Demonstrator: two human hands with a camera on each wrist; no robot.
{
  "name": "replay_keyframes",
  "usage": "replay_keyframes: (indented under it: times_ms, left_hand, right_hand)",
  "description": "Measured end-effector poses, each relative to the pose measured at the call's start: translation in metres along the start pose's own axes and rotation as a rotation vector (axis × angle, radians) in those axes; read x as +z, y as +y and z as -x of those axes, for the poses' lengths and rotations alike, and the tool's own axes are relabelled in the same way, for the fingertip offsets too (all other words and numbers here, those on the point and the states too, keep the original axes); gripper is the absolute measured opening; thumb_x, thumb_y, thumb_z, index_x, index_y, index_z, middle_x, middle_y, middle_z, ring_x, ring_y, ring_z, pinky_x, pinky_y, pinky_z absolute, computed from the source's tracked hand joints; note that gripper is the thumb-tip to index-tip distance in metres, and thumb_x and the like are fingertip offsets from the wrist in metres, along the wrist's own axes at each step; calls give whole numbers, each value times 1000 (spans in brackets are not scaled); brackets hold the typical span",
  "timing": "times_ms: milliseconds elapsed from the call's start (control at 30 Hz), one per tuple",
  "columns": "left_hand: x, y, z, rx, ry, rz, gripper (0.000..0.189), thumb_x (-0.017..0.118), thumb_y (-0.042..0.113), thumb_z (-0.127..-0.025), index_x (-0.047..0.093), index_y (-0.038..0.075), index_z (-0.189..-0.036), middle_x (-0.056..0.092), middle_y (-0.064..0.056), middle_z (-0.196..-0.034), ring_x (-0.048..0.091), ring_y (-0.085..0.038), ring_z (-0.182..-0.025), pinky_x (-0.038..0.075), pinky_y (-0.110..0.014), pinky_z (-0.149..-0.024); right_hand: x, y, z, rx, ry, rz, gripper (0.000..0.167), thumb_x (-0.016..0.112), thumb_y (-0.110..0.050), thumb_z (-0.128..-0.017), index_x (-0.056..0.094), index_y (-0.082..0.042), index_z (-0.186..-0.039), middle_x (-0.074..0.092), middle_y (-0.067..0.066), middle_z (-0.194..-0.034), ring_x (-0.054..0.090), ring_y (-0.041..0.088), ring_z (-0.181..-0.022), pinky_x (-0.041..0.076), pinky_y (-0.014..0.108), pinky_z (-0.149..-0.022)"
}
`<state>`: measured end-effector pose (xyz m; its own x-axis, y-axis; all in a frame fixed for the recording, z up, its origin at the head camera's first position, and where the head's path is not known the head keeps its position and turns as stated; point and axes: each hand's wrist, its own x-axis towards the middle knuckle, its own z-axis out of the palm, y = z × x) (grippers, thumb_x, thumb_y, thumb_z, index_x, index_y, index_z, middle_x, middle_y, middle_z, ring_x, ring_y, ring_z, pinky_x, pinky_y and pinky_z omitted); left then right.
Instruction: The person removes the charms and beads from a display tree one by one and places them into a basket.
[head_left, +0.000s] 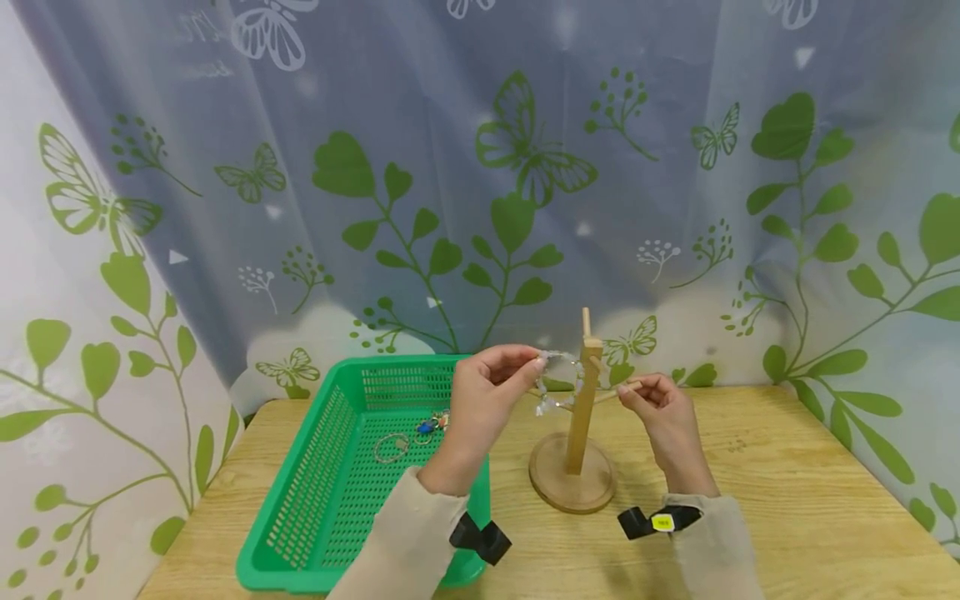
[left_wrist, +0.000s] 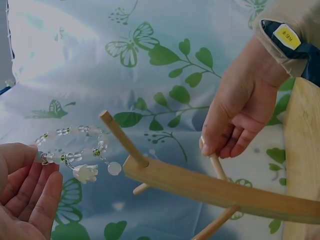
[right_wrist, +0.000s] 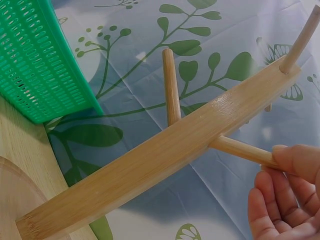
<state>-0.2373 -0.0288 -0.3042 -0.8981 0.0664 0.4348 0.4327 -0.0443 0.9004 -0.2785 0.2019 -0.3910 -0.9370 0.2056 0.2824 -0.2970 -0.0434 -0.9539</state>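
Observation:
A clear beaded bracelet with a white flower charm and a round pale bead dangles from my left hand, pinched between thumb and fingertips. It hangs just left of the upper part of a wooden peg stand, apart from the nearest peg tip in the left wrist view. My right hand pinches the end of a side peg on the stand's right. Another peg sticks out on the opposite side of the post. The stand's round base rests on the table.
A green plastic basket stands left of the stand, partly behind my left forearm. Inside lie a thin bracelet and a small cluster of charms with a blue piece. Behind the wooden table hangs a leaf-and-butterfly curtain.

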Motion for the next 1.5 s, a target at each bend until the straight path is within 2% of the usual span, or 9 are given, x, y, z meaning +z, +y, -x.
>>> replay_keyframes:
  times_ms: [233, 467, 733, 933, 1267, 1500]
  left_hand:
    - [-16, -1, -2, -18, 26, 14, 15, 72, 16, -85, 72, 6, -96, 71, -7, -91, 64, -15, -77, 55, -28, -71]
    - [-31, -8, -2, -27, 60, 2, 14, 71, 13, -85, 72, 5, -96, 71, -3, -88, 64, -16, -76, 55, -29, -71]
    - [-52, -15, -2, -43, 79, -12, 13, 70, 14, -86, 71, 5, -95, 69, -8, -89, 64, -17, -76, 56, -35, -74]
    - [-66, -24, -2, -68, 103, -62, 13, 70, 13, -86, 71, 4, -95, 69, -8, -89, 64, -17, -75, 55, -29, -72]
    - [-92, -45, -5, -124, 121, -119, 19, 70, 15, -87, 69, 0, -98, 69, -11, -94, 64, -16, -80, 55, -30, -74]
    - [-109, -56, -8, -189, 133, -171, 21, 68, 15, -88, 68, 1, -103, 69, -8, -96, 64, -12, -82, 55, -26, -73]
  right_hand:
    - [-1, 1, 0, -18, -7, 2, 11, 68, -3, -86, 57, -4, -89, 61, -6, -80, 59, 5, -73, 52, 19, -73]
    - [-2, 2, 0, -19, -13, 1, 12, 70, -6, -85, 58, -9, -86, 62, -6, -80, 60, 6, -74, 52, 20, -74]
    - [-2, 1, 0, -7, -9, 8, 11, 68, -4, -86, 58, -5, -88, 62, -5, -81, 60, 6, -74, 52, 22, -75]
    - [-1, 1, 0, 5, 1, 4, 12, 67, -2, -86, 56, 1, -92, 62, -2, -82, 60, 6, -74, 52, 19, -73]
    - [-1, 0, 1, 1, -11, 15, 12, 68, -4, -86, 56, -5, -89, 62, -5, -83, 59, 6, -74, 51, 19, -72]
    - [0, 0, 1, 15, 2, 21, 14, 67, -3, -86, 54, -1, -90, 62, -6, -82, 59, 6, -75, 51, 19, -73]
